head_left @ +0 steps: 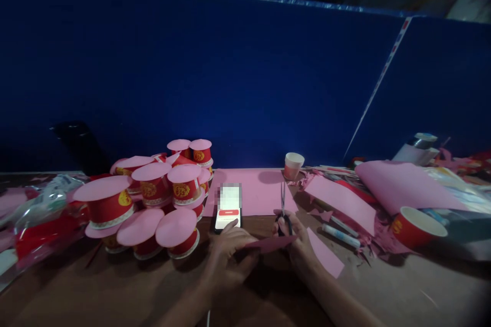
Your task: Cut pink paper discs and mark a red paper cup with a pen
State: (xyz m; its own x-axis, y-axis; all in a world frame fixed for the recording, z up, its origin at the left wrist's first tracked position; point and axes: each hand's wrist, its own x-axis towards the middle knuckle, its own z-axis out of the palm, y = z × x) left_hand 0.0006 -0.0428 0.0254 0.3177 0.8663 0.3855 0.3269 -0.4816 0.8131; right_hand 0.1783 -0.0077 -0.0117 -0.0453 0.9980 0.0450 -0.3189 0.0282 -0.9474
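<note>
Clock reference: dial centred on the pink paper piece (271, 244) between the hands, 12 o'clock toward the blue partition (245, 71).

At 9 to 10 o'clock, far left: clear plastic wrapping (42, 204) with red material; no legible print. At 10 o'clock, against the partition: a black object (79, 145), type not identifiable.

Also at 9 to 10 o'clock, nearer: a stacked group of red cups (182, 191) topped with pink discs (184, 173). Several cups carry a gold emblem resembling ornamental script; it cannot be read.

At 10 to 11 o'clock: phone (229, 214), screen lit, upper area pixelated. A red bar near the bottom bears white text, too small to read.

Left hand (232, 253): partly curled, index finger extended to the lower screen; thumb and remaining fingers pinch the left end of the paper piece.

At 11 to 12 o'clock: flat pink sheet (255, 191).

At 1 o'clock: scissors (284, 209), blades together, tips toward 12. Right hand (291, 232): closed around the handles, beside the right end of the paper piece; contact with the paper cannot be confirmed. Beyond: a pale cup (294, 164).

At 2 to 3 o'clock: curved pink strip (341, 202), marker (340, 235) with an unreadable blue-and-white label, larger pink sheet (406, 181), and tilted red cup (408, 235) with a partial gold emblem.
</note>
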